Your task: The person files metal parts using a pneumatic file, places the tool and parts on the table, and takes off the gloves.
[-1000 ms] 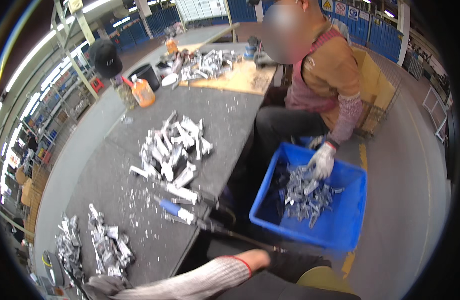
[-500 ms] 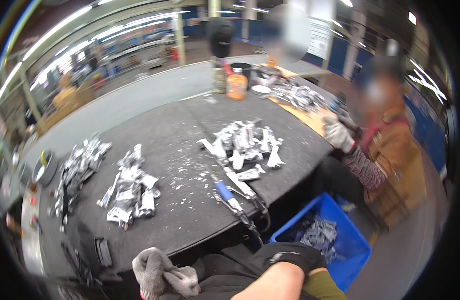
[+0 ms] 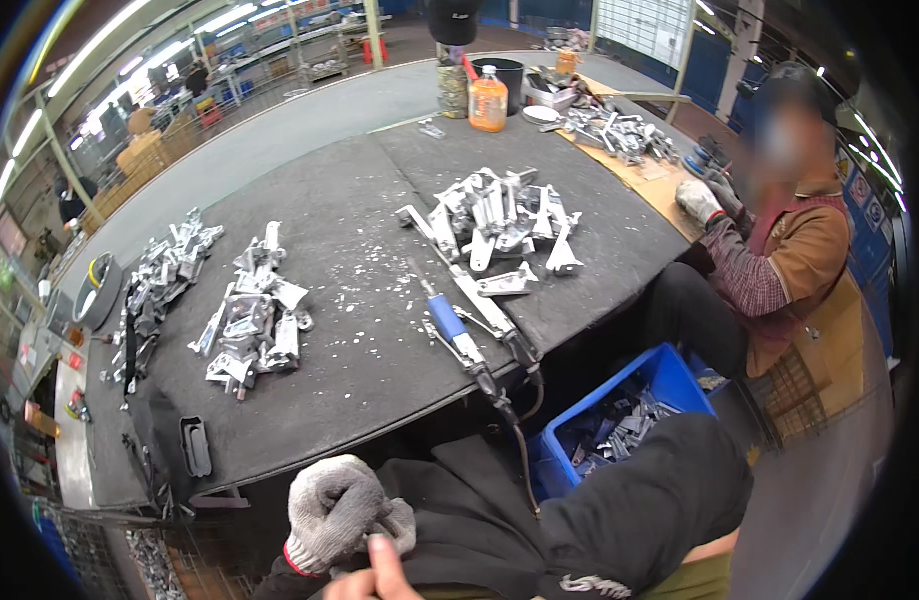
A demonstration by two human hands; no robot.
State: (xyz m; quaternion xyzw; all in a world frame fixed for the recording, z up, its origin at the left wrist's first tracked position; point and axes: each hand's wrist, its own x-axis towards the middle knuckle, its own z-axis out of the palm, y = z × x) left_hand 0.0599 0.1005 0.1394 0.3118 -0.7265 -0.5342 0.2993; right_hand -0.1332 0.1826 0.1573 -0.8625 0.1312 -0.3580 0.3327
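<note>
My left hand (image 3: 337, 505) wears a grey-white knit glove with a red cuff edge. Its fingers are curled in over my lap, and whatever they may hold is hidden. Just below it, at the lower edge, my bare right hand (image 3: 372, 580) shows only in part. One of its digits stretches up against the glove; the rest is cut off. On the dark bench mat (image 3: 349, 400) above them lies a hand tool with a blue grip (image 3: 445, 318), its hose hanging over the edge. Beside the tool is a pile of silver metal parts (image 3: 499, 215).
More metal parts lie in a middle pile (image 3: 249, 320) and a left pile (image 3: 169, 265). A blue bin (image 3: 564, 435) holding parts stands below the bench. A co-worker's gloved hand (image 3: 697, 200) is at the far right. An orange bottle (image 3: 487, 105) stands at the back.
The view has shifted, so the bench sits higher in the picture. My right hand has come into sight beside the gloved left hand; before, only the bare right forearm showed.
</note>
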